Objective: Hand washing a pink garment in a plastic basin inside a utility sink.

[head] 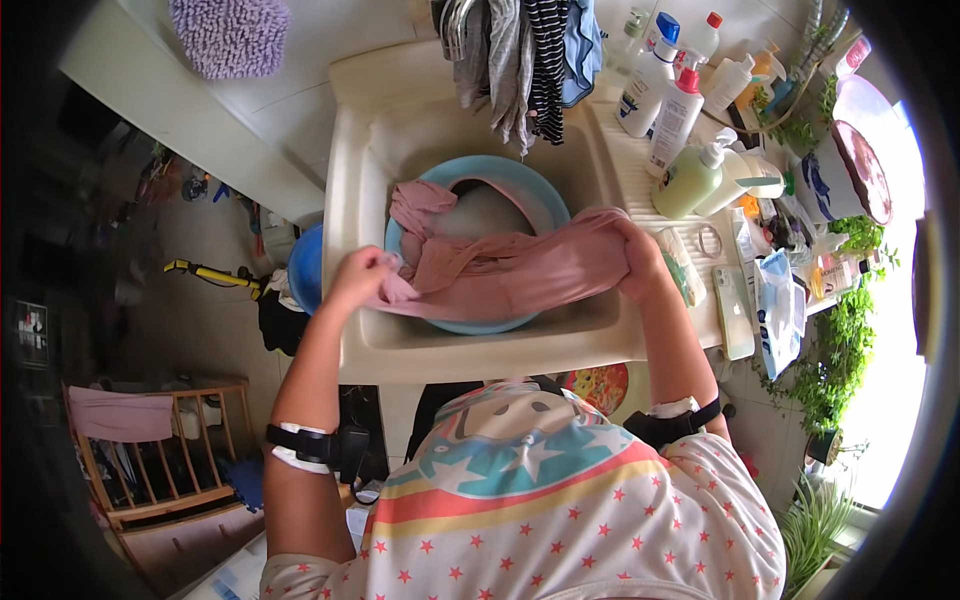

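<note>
A wet-looking pink cloth garment (517, 281) is stretched between my two hands over a light blue plastic basin (551, 195). My left hand (360, 279) grips its left end above the near left part of the sink. At the other end, my right hand (645, 259) is closed on the cloth by the sink's right rim. Part of the garment lies bunched over the basin's left edge, and another strip runs along its far inner side. Cloudy water (484, 214) shows in the basin, which sits inside a cream utility sink (487, 364).
Grey, striped and blue clothes (510, 67) hang above the sink's far side. Pump bottles (686, 176), a phone (733, 311) and a wipes pack (778, 307) crowd the right ledge. A blue bucket (306, 268) stands left of the sink, near a wooden rack (180, 450).
</note>
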Tool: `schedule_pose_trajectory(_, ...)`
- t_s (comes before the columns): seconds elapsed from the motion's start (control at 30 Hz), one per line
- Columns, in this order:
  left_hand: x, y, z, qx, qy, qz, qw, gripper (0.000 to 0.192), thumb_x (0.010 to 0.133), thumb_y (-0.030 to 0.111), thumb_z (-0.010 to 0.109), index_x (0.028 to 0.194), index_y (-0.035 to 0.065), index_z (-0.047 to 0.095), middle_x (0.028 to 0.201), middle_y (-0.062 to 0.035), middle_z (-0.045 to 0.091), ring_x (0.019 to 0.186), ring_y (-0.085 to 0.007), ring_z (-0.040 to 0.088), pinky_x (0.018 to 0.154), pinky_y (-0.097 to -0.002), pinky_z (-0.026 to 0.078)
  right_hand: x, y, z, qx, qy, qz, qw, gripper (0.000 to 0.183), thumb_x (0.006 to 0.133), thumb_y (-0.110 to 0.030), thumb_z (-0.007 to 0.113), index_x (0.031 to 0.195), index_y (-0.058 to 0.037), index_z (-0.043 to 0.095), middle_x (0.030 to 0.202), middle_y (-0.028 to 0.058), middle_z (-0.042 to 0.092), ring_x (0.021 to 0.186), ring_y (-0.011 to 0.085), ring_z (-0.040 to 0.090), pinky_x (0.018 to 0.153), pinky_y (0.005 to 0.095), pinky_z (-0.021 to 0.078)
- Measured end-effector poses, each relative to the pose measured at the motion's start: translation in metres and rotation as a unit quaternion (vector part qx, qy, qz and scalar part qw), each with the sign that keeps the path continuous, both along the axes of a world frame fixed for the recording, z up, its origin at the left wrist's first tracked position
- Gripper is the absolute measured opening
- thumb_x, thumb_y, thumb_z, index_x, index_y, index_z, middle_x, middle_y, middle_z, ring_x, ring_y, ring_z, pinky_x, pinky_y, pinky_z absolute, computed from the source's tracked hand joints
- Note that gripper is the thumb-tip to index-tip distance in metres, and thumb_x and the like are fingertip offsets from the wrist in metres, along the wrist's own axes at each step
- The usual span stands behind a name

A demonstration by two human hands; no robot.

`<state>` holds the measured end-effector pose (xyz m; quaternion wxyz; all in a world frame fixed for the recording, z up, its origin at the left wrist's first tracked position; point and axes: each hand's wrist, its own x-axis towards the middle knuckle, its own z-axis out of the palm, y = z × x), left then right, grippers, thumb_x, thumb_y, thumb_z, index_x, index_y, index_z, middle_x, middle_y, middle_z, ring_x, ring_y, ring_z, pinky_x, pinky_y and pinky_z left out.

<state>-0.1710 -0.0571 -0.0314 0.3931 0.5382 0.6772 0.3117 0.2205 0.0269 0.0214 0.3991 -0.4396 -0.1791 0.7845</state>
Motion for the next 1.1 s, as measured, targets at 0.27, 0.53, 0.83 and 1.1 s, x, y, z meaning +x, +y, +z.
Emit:
schedule_pose_trajectory(0.27,0.060,0.023,-0.019,-0.119,0.193,-0.159,0.961,0.040,0.075,0.040,0.060,0.082,0.0008,0.064,0.081,-0.0203,0.063,0.073,-0.0300,0.062,0.065,-0.0371,0.048,-0.020,-0.025,0.016,0.059,-0.061,0.046,0.995,0.026,0.084,-0.012,0.044,0.096,0.0033,0.060,0.098,0.0143,0.061,0.091,0.0220,0.058,0.081,0.0312,0.0476)
schedule_pose_trajectory(0.53,0.086,0.044,-0.090,-0.048,0.327,-0.200,0.922,0.019,0.073,0.018,0.060,0.080,0.0009,0.064,0.088,-0.0186,0.063,0.090,-0.0318,0.060,0.075,-0.0407,0.048,-0.022,-0.055,0.025,0.038,-0.108,-0.001,0.993,0.026,0.082,-0.006,0.043,0.098,0.0056,0.060,0.099,0.0148,0.061,0.091,0.0218,0.058,0.084,0.0297,0.0462)
schedule_pose_trajectory(0.83,0.060,0.077,-0.058,-0.012,0.023,-0.172,0.985,0.016,0.076,0.017,0.059,0.088,0.0065,0.060,0.074,-0.0105,0.061,0.073,-0.0189,0.059,0.065,-0.0305,0.045,-0.025,-0.078,0.025,0.022,-0.121,-0.081,0.989,0.026,0.076,0.000,0.048,0.101,0.0025,0.057,0.097,0.0106,0.061,0.085,0.0194,0.060,0.077,0.0282,0.0481)
schedule_pose_trajectory(1.1,-0.004,0.125,0.024,0.111,-0.381,0.213,0.893,0.014,0.087,0.006,0.048,0.100,0.0025,0.052,0.081,-0.0017,0.053,0.066,-0.0077,0.049,0.059,-0.0190,0.042,-0.029,-0.069,0.003,0.045,-0.185,-0.084,0.978,0.016,0.076,-0.001,0.051,0.090,-0.0007,0.058,0.086,0.0069,0.062,0.078,0.0158,0.059,0.069,0.0265,0.0483)
